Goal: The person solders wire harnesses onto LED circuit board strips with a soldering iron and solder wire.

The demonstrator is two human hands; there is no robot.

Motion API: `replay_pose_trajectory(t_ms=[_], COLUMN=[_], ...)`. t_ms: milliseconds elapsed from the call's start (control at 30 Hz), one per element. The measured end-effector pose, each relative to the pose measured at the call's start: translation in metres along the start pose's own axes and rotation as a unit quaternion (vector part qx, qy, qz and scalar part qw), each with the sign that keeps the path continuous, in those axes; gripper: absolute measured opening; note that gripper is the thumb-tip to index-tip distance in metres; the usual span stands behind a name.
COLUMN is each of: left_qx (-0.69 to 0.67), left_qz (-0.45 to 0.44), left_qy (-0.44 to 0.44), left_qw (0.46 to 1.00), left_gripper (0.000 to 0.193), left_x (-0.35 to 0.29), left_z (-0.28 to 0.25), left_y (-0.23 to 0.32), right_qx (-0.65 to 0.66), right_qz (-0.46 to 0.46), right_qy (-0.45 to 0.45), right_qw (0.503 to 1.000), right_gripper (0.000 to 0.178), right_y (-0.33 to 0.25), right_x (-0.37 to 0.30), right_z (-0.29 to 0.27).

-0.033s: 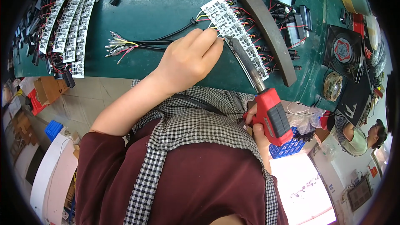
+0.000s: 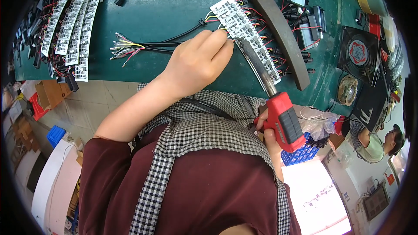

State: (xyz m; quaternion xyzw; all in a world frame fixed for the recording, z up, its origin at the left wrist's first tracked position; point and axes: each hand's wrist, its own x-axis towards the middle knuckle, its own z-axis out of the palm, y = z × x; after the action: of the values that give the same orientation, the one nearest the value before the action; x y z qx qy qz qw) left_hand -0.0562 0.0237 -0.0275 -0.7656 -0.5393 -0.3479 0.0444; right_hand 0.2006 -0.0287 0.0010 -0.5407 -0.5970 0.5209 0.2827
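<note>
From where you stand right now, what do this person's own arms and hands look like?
The left hand is bare: no glove, ring, watch or visible marking. On that arm, a plain dark maroon cloth sleeve ends near the elbow. The right hand is partly hidden, but what shows wears no glove either.

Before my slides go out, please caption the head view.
Right hand holding a red-and-black soldering gun, left hand beside a long white circuit board.
</note>
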Motion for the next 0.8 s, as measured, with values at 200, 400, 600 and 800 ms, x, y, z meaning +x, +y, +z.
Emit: replay_pose_trajectory(t_ms=[200, 400, 600, 800], left_qx=[0.024, 0.039, 0.020, 0.024], left_qz=[0.004, 0.008, -0.007, -0.006], left_qy=[-0.002, -0.013, -0.033, -0.042], left_qw=[1.000, 0.999, 0.999, 0.999], left_gripper=[0.018, 0.018, 0.021, 0.021], left_x=[0.001, 0.002, 0.002, 0.001], left_z=[0.000, 0.000, -0.006, -0.004], left_y=[0.001, 0.002, 0.004, 0.003], right_qx=[-0.059, 0.018, 0.041, 0.086], right_qz=[-0.076, -0.029, -0.031, 0.001], right_qy=[-0.012, 0.007, -0.009, -0.004], right_qw=[0.995, 0.999, 0.999, 0.996], right_gripper=[0.048, 0.057, 0.062, 0.061], right_y=[0.032, -0.017, -0.011, -0.022], right_x=[-0.009, 0.005, 0.005, 0.006], right_z=[-0.012, 0.008, 0.004, 0.009])
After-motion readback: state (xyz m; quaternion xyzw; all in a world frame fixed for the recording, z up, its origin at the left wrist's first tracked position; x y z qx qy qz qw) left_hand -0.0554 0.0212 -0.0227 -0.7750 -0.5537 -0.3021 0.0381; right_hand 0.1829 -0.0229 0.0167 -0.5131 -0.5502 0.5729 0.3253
